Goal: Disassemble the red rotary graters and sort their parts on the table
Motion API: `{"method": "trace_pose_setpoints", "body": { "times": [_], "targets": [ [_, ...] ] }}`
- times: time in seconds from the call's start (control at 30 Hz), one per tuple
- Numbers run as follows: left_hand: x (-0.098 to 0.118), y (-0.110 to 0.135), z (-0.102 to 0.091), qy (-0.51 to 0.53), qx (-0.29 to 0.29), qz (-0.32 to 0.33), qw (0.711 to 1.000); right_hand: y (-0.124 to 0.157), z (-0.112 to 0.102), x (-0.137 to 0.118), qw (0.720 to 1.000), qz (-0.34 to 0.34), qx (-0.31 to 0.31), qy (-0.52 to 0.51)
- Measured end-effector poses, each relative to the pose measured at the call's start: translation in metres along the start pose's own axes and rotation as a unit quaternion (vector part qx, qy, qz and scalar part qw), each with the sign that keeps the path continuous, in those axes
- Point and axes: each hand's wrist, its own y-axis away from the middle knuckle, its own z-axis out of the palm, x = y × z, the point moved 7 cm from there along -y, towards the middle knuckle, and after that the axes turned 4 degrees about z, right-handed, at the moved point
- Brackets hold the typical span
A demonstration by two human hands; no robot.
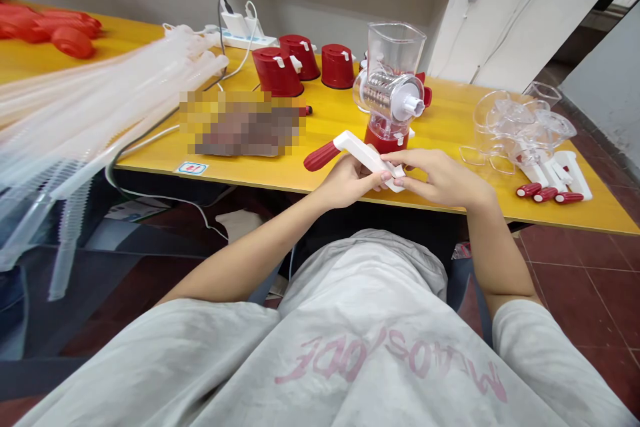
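Observation:
A white crank handle (361, 148) with a dark red grip is held between my two hands, above the table's front edge. My left hand (349, 181) is closed around its middle, thumb on top. At the handle's white end, the fingers of my right hand (434, 175) pinch it from the other side. Just beyond my hands stands a rotary grater (387, 97) with a red base, a metal drum and a clear hopper on top. The drum's white hub faces right, with no crank on it.
Several red bases (278, 72) stand at the back of the yellow table (325, 107). To the right are clear plastic parts (517, 117) and more crank handles (546, 193). Long translucent plastic sleeves (115, 100) hang over the left front edge. A power strip (250, 40) with cables lies behind.

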Motion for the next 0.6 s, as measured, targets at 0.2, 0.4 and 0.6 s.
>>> {"method": "trace_pose_setpoints", "body": {
  "times": [0.2,0.4,0.6],
  "targets": [
    [-0.001,-0.003,-0.003,0.012,0.009,0.013,1.0,-0.005,0.005,-0.002,1.0,0.009,0.014,0.011],
    [-0.003,-0.006,-0.006,0.012,0.036,0.024,0.999,-0.014,0.017,-0.004,0.997,0.028,0.027,0.066],
    [-0.005,-0.006,-0.009,0.022,0.035,0.014,0.999,-0.014,0.018,-0.006,0.996,0.017,0.03,0.082]
  ]
}}
